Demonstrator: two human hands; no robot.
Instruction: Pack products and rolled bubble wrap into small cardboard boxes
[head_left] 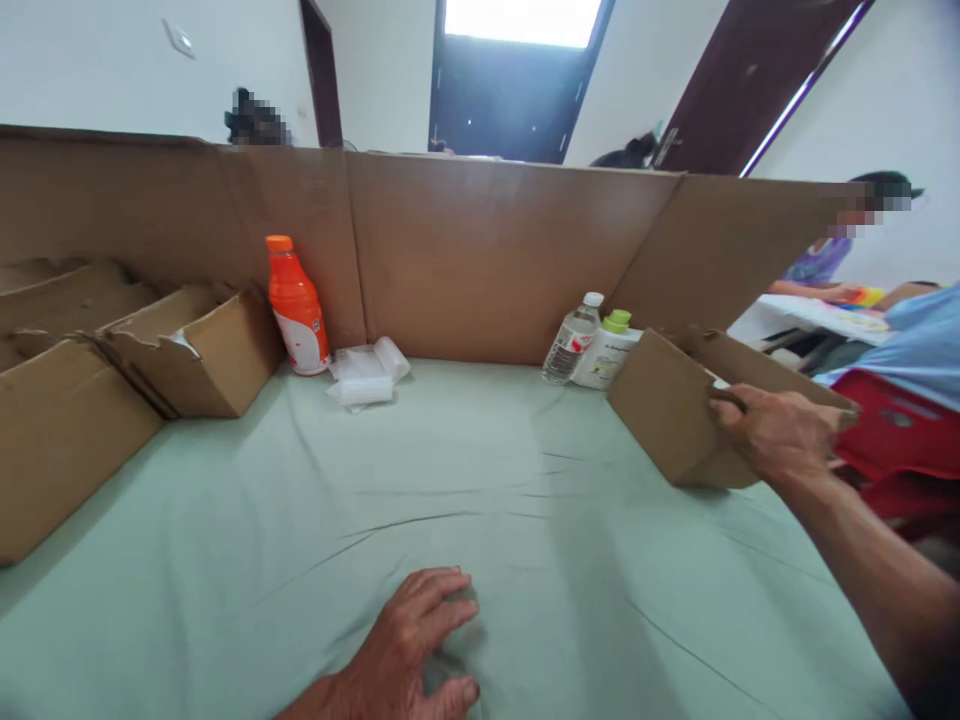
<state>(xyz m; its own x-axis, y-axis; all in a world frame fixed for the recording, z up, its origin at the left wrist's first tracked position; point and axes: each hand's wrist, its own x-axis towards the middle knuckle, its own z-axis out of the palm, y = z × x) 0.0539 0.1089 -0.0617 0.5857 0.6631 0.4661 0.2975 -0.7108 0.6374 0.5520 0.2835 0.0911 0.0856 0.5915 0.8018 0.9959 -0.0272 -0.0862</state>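
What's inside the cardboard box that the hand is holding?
Part of an inner wall shows. The near side of the cardboard box and the right hand on its rim cover the bottom, so I can't tell whether anything lies there.

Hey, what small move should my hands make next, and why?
Perhaps bring the left hand over to steady the cardboard box on the right: that hand looks free, fingers spread over the green cloth, while only the right hand is at the box.
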